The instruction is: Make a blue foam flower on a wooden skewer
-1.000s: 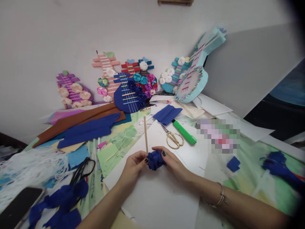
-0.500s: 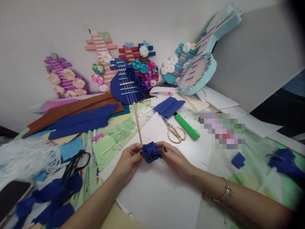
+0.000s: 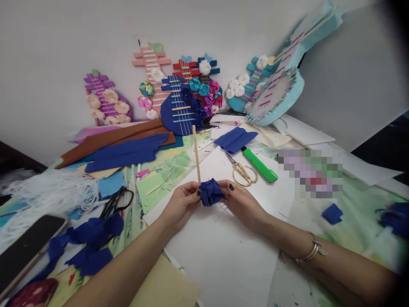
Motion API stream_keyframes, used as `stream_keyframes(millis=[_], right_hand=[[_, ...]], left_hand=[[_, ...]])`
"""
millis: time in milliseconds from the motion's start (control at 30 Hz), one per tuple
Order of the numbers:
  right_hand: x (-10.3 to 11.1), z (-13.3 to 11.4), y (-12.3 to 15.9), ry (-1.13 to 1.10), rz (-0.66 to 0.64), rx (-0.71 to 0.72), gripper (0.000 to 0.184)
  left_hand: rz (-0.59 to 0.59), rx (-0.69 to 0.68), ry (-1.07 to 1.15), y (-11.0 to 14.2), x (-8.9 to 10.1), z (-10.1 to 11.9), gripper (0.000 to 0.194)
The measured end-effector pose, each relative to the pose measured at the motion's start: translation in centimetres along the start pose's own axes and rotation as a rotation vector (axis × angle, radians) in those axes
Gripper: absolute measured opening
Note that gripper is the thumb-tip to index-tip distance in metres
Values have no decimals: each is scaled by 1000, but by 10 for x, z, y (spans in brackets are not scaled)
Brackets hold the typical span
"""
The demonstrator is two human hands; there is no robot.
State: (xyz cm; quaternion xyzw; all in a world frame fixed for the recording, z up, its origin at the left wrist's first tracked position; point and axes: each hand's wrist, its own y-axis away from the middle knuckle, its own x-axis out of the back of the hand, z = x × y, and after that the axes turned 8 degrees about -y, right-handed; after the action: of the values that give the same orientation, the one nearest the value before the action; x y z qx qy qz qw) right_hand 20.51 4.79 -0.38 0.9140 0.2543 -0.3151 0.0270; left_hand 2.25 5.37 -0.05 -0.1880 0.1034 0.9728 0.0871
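Note:
A crumpled dark blue paper flower (image 3: 211,192) is held between my two hands, above a white sheet (image 3: 230,247). My left hand (image 3: 183,202) pinches the flower's left side together with a thin wooden stick (image 3: 196,155), which stands nearly upright. On the flower's other side, my right hand (image 3: 243,200) closes its fingers on the petals; the fingertips behind are partly hidden. Gold-handled scissors (image 3: 244,175) lie on the sheet just beyond my right hand. Beside them rests a green utility knife (image 3: 259,164), with a folded blue paper piece (image 3: 235,140) behind it.
Decorated paper guitars, including a blue one (image 3: 179,106) and a tall light-blue one (image 3: 277,94), lean at the back. White string (image 3: 60,192), a phone (image 3: 30,251) and blue paper scraps (image 3: 92,243) lie left. A small blue piece (image 3: 332,213) lies right.
The view has shifted, first left to right across the things, then back. Both hands keep hold of the flower, whose ruffled face has turned slightly. The stick stays in the left hand.

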Motion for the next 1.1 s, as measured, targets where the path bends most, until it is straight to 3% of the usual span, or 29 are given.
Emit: stream_keyframes(millis=[733, 833, 933, 1000, 1100], right_hand=[[3, 2, 0, 24, 22, 48, 29], [4, 1, 1, 136, 131, 125, 25], [-12, -17, 7, 343, 223, 274, 18], [-28, -39, 20, 330, 127, 285, 17], [-39, -62, 63, 340, -151, 119, 44]], left_hand=[[-37, -15, -40, 0, 2, 0, 25], [-42, -24, -32, -1, 3, 0, 23], [-32, -39, -17, -2, 4, -2, 20], [-20, -52, -10, -4, 5, -3, 18], [-29, -58, 7, -6, 5, -4, 18]])
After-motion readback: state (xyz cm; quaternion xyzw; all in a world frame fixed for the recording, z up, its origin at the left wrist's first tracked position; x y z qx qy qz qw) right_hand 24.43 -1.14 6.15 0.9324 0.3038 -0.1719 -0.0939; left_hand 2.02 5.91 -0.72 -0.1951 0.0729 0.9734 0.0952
